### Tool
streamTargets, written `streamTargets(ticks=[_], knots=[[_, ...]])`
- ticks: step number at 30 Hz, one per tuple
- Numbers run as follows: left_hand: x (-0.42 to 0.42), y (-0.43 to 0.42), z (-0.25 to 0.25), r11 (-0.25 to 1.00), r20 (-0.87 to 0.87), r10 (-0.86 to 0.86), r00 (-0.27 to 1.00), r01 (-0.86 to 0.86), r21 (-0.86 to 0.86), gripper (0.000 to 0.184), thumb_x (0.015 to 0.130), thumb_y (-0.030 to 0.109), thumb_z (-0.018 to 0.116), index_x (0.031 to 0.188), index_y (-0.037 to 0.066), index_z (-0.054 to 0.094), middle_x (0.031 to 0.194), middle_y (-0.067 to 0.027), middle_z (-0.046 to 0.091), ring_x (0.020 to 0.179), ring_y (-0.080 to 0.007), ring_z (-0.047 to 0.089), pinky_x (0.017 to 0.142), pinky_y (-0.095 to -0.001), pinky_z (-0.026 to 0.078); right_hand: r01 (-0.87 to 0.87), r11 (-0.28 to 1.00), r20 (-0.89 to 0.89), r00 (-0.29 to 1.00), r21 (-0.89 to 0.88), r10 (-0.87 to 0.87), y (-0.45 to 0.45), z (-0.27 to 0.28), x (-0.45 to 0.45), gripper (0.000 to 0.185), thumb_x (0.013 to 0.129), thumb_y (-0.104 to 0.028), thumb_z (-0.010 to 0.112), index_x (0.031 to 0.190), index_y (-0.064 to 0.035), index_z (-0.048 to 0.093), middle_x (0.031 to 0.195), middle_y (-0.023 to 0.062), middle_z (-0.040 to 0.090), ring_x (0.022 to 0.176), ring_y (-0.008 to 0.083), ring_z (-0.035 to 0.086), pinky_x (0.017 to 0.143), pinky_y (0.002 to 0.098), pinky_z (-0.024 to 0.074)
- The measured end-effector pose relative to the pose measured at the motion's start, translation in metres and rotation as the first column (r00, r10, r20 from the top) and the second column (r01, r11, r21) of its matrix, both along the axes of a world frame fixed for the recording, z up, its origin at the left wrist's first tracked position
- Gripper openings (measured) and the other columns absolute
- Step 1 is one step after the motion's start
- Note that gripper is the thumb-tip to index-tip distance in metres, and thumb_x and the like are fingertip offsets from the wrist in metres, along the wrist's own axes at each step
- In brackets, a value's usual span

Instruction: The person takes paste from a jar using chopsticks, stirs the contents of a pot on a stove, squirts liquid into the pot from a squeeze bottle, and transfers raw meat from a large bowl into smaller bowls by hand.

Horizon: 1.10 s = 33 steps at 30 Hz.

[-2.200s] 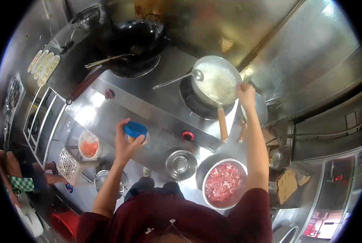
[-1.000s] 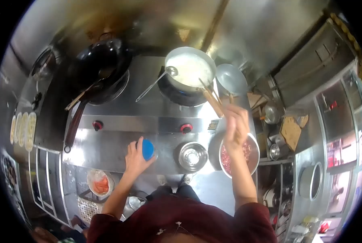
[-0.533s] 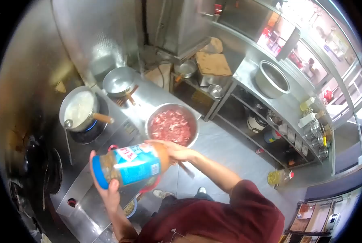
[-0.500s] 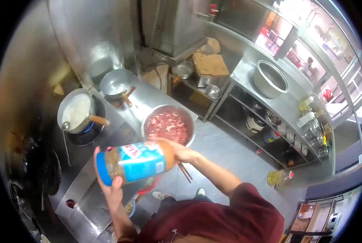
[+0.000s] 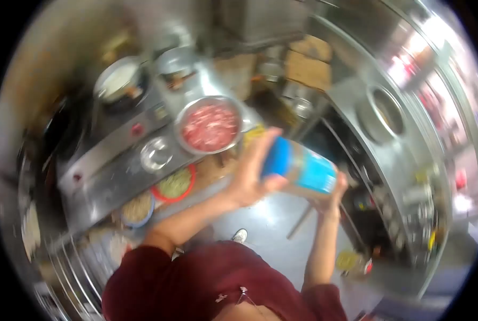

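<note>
A large jar with a blue lid and blue label lies tilted between my hands, blurred by motion. My left hand is wrapped round its lid end, thumb below and fingers above. At the jar's base, my right hand grips it from the right; thin sticks, probably chopsticks, point down from beneath this hand. Behind and left of the jar, a metal bowl of raw sliced meat stands on the counter.
A pot of whitish liquid sits on the stove at upper left. Near the counter's front are a metal bowl, a red-rimmed basin and a blue-rimmed basin. Shelving with a big pot stands at right.
Both hands have carried the jar to the right, away from the stove and meat bowl. The view has turned, and the basins at the counter's front show more fully.
</note>
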<state>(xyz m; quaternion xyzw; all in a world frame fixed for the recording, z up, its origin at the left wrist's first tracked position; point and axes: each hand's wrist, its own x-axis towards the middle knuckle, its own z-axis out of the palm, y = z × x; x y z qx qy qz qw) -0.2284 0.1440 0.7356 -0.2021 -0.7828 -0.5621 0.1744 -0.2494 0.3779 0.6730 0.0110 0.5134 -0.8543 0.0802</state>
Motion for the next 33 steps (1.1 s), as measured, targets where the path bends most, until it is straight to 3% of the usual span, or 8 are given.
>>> streamTargets(ticks=[9, 13, 19, 23, 25, 27, 29, 33], knots=[[0.017, -0.009, 0.007, 0.99, 0.104, 0.108, 0.989, -0.117, 0.081, 0.068, 0.084, 0.051, 0.042, 0.131, 0.004, 0.027, 0.124, -0.0187, 0.04, 0.116, -0.0292, 0.04, 0.095, -0.0393, 0.032, 0.117, 0.975, -0.429, 0.903, 0.188, -0.026, -0.023, 0.017, 0.006, 0.085, 0.072, -0.066, 0.045, 0.124, 0.0, 0.035, 0.119, 0.0146, 0.044, 0.108, 0.0272, 0.046, 0.089, 0.0396, 0.0398], [0.005, -0.053, -0.013, 0.912, 0.724, -0.318, 0.612, -0.011, 0.41, 0.067, 0.085, 0.06, 0.029, 0.126, 0.008, 0.04, 0.117, -0.01, 0.05, 0.102, -0.02, 0.051, 0.084, -0.0352, 0.043, 0.348, 0.833, -0.871, 0.401, 0.43, 0.283, -0.034, 0.009, 0.006, 0.096, 0.061, -0.068, 0.06, 0.124, -0.0014, 0.035, 0.112, 0.0182, 0.044, 0.101, 0.0279, 0.047, 0.082, 0.0369, 0.0413], [0.034, -0.086, -0.034, 0.969, 0.963, -0.185, 0.196, 0.198, 0.146, 0.078, 0.075, 0.074, 0.023, 0.119, 0.014, 0.047, 0.107, -0.0082, 0.055, 0.085, -0.0214, 0.057, 0.065, -0.0347, 0.048, 0.64, 0.567, -0.621, -0.174, 0.519, 0.764, -0.041, 0.01, 0.035, 0.069, 0.065, -0.067, 0.057, 0.106, -0.0123, 0.047, 0.094, 0.0281, 0.053, 0.06, 0.029, 0.053, 0.048, 0.0339, 0.0443], [0.04, -0.065, -0.071, 0.986, 0.81, -0.125, 0.574, -0.019, 0.166, 0.071, 0.08, 0.065, 0.03, 0.125, 0.011, 0.04, 0.113, -0.0114, 0.051, 0.097, -0.0229, 0.053, 0.076, -0.0348, 0.046, 0.309, 0.719, -0.774, 0.376, 0.623, 0.509, -0.041, -0.043, 0.04, 0.08, 0.068, -0.069, 0.051, 0.116, -0.0051, 0.04, 0.105, 0.0218, 0.048, 0.08, 0.0259, 0.053, 0.063, 0.0333, 0.045], [0.037, -0.046, -0.095, 0.974, 0.53, 0.134, 0.837, -0.211, 0.086, 0.067, 0.082, 0.059, 0.036, 0.126, 0.009, 0.037, 0.117, -0.0138, 0.047, 0.103, -0.0246, 0.05, 0.082, -0.0353, 0.043, -0.194, 0.939, -0.242, 0.933, 0.283, 0.265, -0.041, -0.078, 0.032, 0.08, 0.071, -0.071, 0.041, 0.116, -0.0052, 0.041, 0.097, 0.0158, 0.051, 0.07, 0.0216, 0.052, 0.055, 0.0304, 0.0443], [0.046, -0.03, -0.054, 0.966, 0.064, 0.175, 0.982, -0.159, -0.202, 0.065, 0.078, 0.044, 0.054, 0.127, 0.007, 0.033, 0.113, -0.0186, 0.043, 0.105, -0.0331, 0.045, 0.088, -0.0392, 0.038, -0.483, 0.739, 0.273, 0.717, -0.47, 0.641, -0.015, -0.086, 0.015, 0.078, 0.074, -0.073, 0.032, 0.111, -0.0063, 0.047, 0.085, 0.0119, 0.057, 0.048, 0.0194, 0.05, 0.039, 0.0278, 0.0421], [0.042, -0.012, -0.055, 0.914, -0.251, 0.016, 0.968, -0.116, -0.39, 0.069, 0.076, 0.041, 0.058, 0.129, 0.008, 0.029, 0.109, -0.0189, 0.043, 0.104, -0.0347, 0.045, 0.089, -0.039, 0.038, -0.374, 0.871, 0.447, 0.752, -0.318, 0.486, -0.012, -0.083, 0.01, 0.08, 0.073, -0.075, 0.028, 0.107, -0.0069, 0.05, 0.078, 0.011, 0.058, 0.033, 0.0143, 0.039, 0.026, 0.0226, 0.028], [0.036, -0.003, -0.093, 0.988, 0.151, 0.028, 0.988, -0.004, -0.151, 0.073, 0.074, 0.039, 0.063, 0.13, 0.009, 0.027, 0.114, -0.0191, 0.042, 0.106, -0.0343, 0.044, 0.09, -0.0395, 0.038, -0.399, 0.9, 0.409, 0.802, -0.174, 0.434, 0.016, -0.096, 0.001, 0.078, 0.075, -0.072, 0.031, 0.118, -0.0089, 0.043, 0.086, 0.0118, 0.059, 0.033, 0.0111, 0.038, 0.027, 0.0204, 0.0295]])
